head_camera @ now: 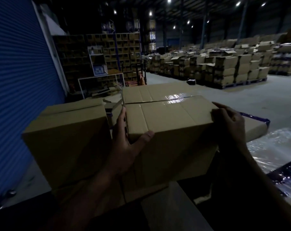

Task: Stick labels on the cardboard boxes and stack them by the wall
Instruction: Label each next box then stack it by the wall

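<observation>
Both hands are gripping one sealed brown cardboard box (pixel 166 124), the thing nearest the lens. Left hand (pixel 126 139) is clamping the near left corner: thumb lying across the front top edge, fingers (pixel 122 115) running up the left side face. Right hand (pixel 231 124) is curling over the near right top edge, fingers closed onto it. Neither hand is holding anything else.

Progress, as I'm judging it:
- Box in hand is sitting right beside a second plain brown cardboard box (pixel 66 144), left of it, close to the blue ribbed roller shutter (pixel 16 80). Sides are nearly touching; left fingers are filling the gap.
- Looks like the stacking/placing step, with the box either landing or lifting; can't tell which.
- Clear glossy tape (pixel 173 99) is running along the top seam of the held box, so sealing is done.
- No label showing on either box. Visible faces are bare, though front faces are in deep shadow, so I'm not ruling one out.
- What the boxes are resting on is too dark to tell.

Counts:
- Hands: two, both on the same box.
- Boxes in the working area: two for sure; a flatter cardboard piece with a dark blue strap (pixel 256 125) is poking out behind the right hand, possibly a third.
- Palletised carton stacks (pixel 224 69) across the grey warehouse floor: many, not countable in this light.
- Labels, label roll: none in view.
</observation>
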A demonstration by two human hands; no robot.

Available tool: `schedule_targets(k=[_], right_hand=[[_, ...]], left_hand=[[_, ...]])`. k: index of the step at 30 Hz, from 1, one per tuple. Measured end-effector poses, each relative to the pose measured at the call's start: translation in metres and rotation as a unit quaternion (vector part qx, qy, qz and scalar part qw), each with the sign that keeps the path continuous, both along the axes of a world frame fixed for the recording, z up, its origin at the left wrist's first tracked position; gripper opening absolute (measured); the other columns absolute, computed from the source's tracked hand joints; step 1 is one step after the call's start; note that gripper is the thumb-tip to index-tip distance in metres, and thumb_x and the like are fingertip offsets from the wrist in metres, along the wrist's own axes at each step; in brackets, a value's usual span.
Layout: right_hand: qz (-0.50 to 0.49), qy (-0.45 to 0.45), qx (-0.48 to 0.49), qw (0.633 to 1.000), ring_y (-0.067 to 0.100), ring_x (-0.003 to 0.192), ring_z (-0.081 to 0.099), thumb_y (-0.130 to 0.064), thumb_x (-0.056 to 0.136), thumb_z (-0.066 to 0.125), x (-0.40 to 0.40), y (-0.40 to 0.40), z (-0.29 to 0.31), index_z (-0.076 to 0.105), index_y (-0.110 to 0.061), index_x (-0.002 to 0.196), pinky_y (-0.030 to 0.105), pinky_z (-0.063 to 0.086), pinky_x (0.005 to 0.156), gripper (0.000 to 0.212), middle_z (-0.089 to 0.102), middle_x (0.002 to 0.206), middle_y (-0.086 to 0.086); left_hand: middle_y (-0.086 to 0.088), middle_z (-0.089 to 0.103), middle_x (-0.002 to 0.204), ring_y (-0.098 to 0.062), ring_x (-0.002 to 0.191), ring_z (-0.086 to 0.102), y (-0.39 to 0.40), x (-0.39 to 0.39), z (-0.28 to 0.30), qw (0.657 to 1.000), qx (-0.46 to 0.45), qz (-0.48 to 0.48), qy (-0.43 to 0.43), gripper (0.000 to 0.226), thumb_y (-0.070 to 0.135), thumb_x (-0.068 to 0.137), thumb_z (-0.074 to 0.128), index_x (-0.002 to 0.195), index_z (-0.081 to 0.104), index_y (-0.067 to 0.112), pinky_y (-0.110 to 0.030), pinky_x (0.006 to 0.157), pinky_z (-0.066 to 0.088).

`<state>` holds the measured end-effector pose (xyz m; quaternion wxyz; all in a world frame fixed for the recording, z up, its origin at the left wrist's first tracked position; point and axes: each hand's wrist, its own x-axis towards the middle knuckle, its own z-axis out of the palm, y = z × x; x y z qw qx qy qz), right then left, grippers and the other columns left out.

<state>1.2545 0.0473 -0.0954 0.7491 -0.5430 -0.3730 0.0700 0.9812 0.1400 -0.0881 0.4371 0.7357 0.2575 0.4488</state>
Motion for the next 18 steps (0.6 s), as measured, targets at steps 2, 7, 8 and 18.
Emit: schedule_targets(k=[2, 7, 8, 18], right_hand=[[0.03, 0.017, -0.007, 0.999, 0.003, 0.093, 0.057, -0.016, 0.096, 0.05, -0.008, 0.018, 0.007, 0.057, -0.011, 0.128, 0.006, 0.046, 0.059, 0.033, 0.059, 0.112, 0.001], [0.056, 0.02, -0.008, 0.998, 0.019, 0.111, 0.056, -0.022, 0.095, 0.051, -0.011, 0.064, 0.019, 0.056, -0.015, 0.128, 0.019, 0.046, 0.07, 0.034, 0.057, 0.125, 0.008], [0.058, 0.018, -0.007, 0.998, 0.019, 0.111, 0.055, -0.022, 0.095, 0.052, -0.01, 0.074, 0.02, 0.056, -0.015, 0.128, 0.019, 0.046, 0.07, 0.034, 0.057, 0.125, 0.008], [0.082, 0.044, -0.038, 0.995, 0.018, 0.105, 0.056, -0.032, 0.09, 0.055, -0.001, 0.155, 0.02, 0.057, -0.014, 0.128, 0.03, 0.052, 0.072, 0.042, 0.057, 0.12, 0.004]], left_hand=[[0.029, 0.022, 0.148, 0.012, 0.132, 0.024, 0.015, 0.001, 0.003, 1.0, -0.001, 0.015, 0.005, 0.101, 0.036, 0.076, 0.073, 0.155, 0.01, 0.04, -0.027, 0.103, 0.047], [0.019, 0.021, 0.153, 0.002, 0.127, 0.022, 0.049, 0.003, 0.013, 0.992, 0.027, 0.088, 0.087, 0.112, 0.028, 0.072, 0.083, 0.156, 0.01, 0.036, -0.007, 0.089, 0.037], [0.013, 0.02, 0.159, 0.0, 0.129, 0.021, 0.056, 0.002, 0.017, 0.989, 0.036, 0.106, 0.099, 0.116, 0.031, 0.067, 0.085, 0.157, 0.011, 0.035, -0.015, 0.096, 0.034], [-0.002, 0.03, 0.159, -0.025, 0.143, 0.032, 0.111, -0.005, 0.032, 0.914, 0.135, 0.273, 0.269, 0.127, 0.085, 0.048, 0.067, 0.155, 0.022, 0.033, -0.049, 0.11, 0.039]])
